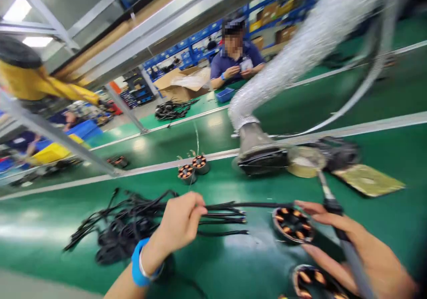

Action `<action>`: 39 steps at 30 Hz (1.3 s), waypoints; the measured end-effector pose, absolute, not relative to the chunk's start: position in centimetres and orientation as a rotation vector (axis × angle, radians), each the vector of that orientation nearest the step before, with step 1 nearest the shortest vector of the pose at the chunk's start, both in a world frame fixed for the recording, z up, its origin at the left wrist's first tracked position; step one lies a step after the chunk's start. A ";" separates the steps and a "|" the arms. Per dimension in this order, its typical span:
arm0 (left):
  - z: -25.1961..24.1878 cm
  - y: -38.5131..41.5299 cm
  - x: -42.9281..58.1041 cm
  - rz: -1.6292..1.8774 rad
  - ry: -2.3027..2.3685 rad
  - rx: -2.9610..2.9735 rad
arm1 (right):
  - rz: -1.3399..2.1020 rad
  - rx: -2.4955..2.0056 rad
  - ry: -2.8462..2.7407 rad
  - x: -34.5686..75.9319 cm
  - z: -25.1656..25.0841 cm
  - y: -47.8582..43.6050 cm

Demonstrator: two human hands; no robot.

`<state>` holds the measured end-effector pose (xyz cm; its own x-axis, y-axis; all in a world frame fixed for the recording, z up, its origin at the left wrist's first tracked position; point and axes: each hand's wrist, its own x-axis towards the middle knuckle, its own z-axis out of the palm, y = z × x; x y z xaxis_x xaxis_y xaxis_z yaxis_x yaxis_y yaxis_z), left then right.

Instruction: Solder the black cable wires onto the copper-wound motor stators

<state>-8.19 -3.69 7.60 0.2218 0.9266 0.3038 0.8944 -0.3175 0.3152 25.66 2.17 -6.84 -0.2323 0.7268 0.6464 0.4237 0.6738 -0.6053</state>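
My left hand (183, 219), with a blue wristband (140, 263), is closed on a black cable (253, 205). That cable runs right to the rim of a motor stator (293, 225) with copper windings. Several loose cable ends (223, 221) lie beneath the left hand, and a pile of black cables (123, 228) is at its left. My right hand (363, 245) grips a soldering iron (333, 205), its tip pointing up and away from the stator. The right fingertips are around the stator's right side. Another stator (310, 281) sits nearer me, partly cut off by the frame.
Two small stators (193, 168) stand farther back. A fume duct nozzle (262, 150) hangs low over the green bench (83, 197), beside a tape roll (305, 161) and a yellowish flat pad (370, 179). A co-worker (236, 59) sits across, near a blue tray (225, 95).
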 end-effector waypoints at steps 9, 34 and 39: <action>-0.8 -2.2 -6.6 0.570 1.657 2.498 | 0.676 -0.714 -1.748 23.3 -1.4 0.9; 1.2 1.1 2.4 0.959 0.926 1.195 | 0.219 -0.579 -1.784 18.5 1.0 2.2; 2.0 1.6 2.0 0.967 1.030 1.354 | 0.219 -0.565 -1.814 18.5 0.7 1.9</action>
<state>1.98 1.58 1.98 0.2823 0.9592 -0.0169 0.0436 0.0048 0.9990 18.46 1.89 0.70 -0.2187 0.4819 0.8485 0.2659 0.8661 -0.4234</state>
